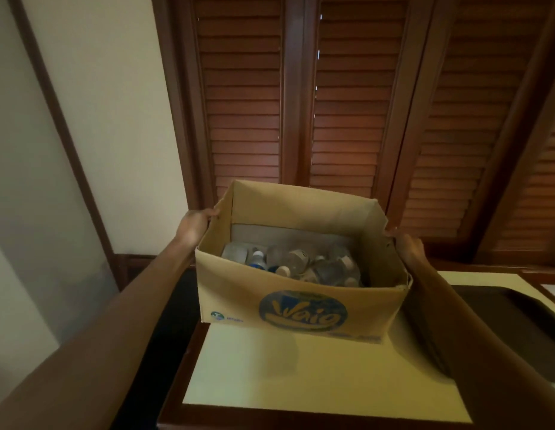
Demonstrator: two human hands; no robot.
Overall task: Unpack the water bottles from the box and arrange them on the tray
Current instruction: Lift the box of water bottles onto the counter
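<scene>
An open cardboard box (301, 308) with a blue round logo sits on the pale tabletop (301, 373). Inside it lie several clear water bottles (301, 263) with white caps, jumbled on their sides. My left hand (195, 223) grips the box's left wall near the far corner. My right hand (408, 248) holds the right wall at its upper edge. A dark tray (515, 324) lies on the table to the right of the box, partly behind my right forearm.
Brown louvred shutters (347, 103) fill the wall behind the table. A white wall and a dark wooden frame stand at the left. The table has a dark wooden border (301, 422) along its near edge.
</scene>
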